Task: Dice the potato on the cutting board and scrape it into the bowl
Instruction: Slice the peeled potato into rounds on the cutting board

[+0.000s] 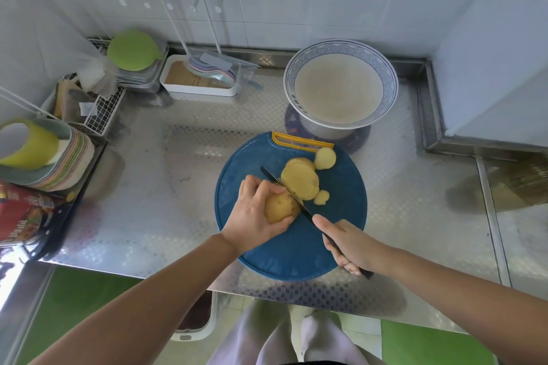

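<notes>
Our right hand [351, 243] grips the knife [271, 176]; left hand [252, 216] curls round the potato [280, 207]. Slicing under way, we judge; slices [299, 179] next need stacking, crosscutting.

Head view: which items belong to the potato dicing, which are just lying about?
Job: yellow potato, cut potato slices, black knife, round blue cutting board, blue-patterned white bowl, left hand, right hand.
Idle: round green lid, white tray, stack of pastel plates, red bag.

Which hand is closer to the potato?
Left. The left hand grips the potato itself. The right hand is apart from it, off to the potato's right and nearer the person, holding the knife.
</notes>
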`<state>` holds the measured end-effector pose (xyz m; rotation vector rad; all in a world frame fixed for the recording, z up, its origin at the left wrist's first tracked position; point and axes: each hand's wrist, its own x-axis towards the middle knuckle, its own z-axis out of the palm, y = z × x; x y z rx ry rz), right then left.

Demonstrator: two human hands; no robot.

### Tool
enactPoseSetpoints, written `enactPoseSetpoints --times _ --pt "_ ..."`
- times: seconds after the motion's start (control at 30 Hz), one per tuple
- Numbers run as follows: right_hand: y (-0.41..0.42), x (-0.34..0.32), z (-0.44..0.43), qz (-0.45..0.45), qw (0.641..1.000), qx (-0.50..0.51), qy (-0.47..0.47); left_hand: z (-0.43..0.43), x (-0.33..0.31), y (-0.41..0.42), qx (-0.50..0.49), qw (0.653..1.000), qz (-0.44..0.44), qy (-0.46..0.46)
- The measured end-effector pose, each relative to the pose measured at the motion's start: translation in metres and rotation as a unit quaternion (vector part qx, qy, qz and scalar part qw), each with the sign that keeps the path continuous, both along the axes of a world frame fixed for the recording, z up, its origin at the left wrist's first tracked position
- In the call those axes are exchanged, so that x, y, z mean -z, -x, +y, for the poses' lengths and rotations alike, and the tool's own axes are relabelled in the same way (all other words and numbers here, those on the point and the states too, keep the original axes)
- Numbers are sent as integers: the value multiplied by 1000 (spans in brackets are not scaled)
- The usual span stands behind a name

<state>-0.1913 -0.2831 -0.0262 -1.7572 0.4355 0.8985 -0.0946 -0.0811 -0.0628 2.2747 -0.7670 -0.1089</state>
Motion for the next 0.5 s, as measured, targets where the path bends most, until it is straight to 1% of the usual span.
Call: enactPoseSetpoints --times 0.13,0.27,0.5 --pt "-12 9 5 4 1000 -9 6 1 -1 0 -6 1000 10 4" --pt "-18 17 8 20 1000 7 13 2 0 -1 -6 1000 15 9" --pt "-26 19 16 18 999 26 23 2 0 2 -11 1000 11 23"
